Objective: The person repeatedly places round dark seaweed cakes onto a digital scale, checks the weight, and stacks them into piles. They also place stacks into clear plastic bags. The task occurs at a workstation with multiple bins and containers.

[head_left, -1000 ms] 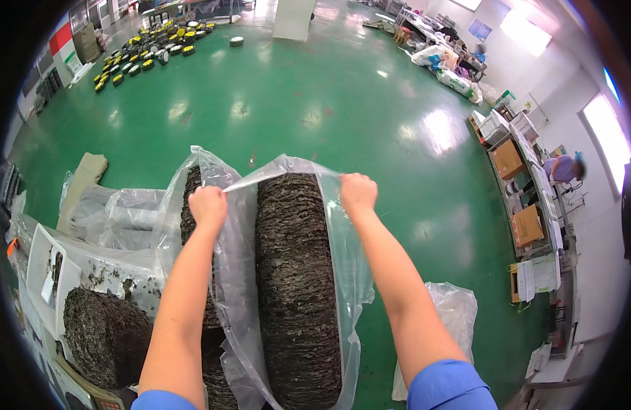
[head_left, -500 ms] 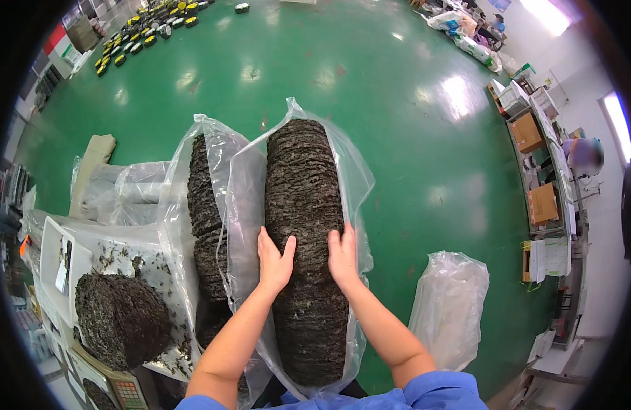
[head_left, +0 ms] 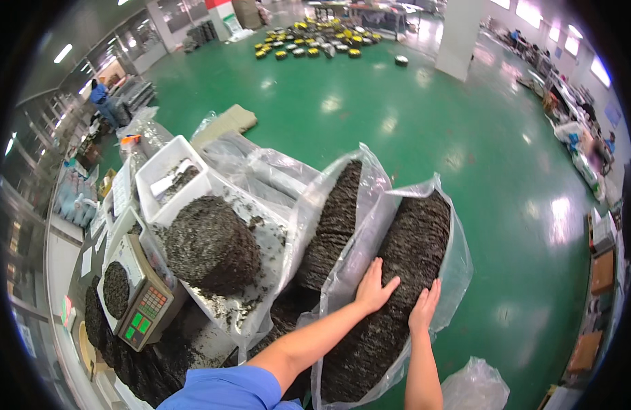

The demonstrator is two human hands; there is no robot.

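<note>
Both hands now press flat on the bagged stack.
Left hand (head_left: 373,290) and right hand (head_left: 425,309), fingers spread, have left the clear bag (head_left: 459,263)'s mouth; dark stack (head_left: 411,273) settles beneath them.

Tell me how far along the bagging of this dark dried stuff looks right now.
Done, it seems: two clear bags stand packed, the near bag and the second bag behind it. In hand: the left hand and right hand press flat on the near bag, whose top is open. Left: a loose heap lies on the tray, a small portion sits on the scale, and neither bag looks sealed.
</note>
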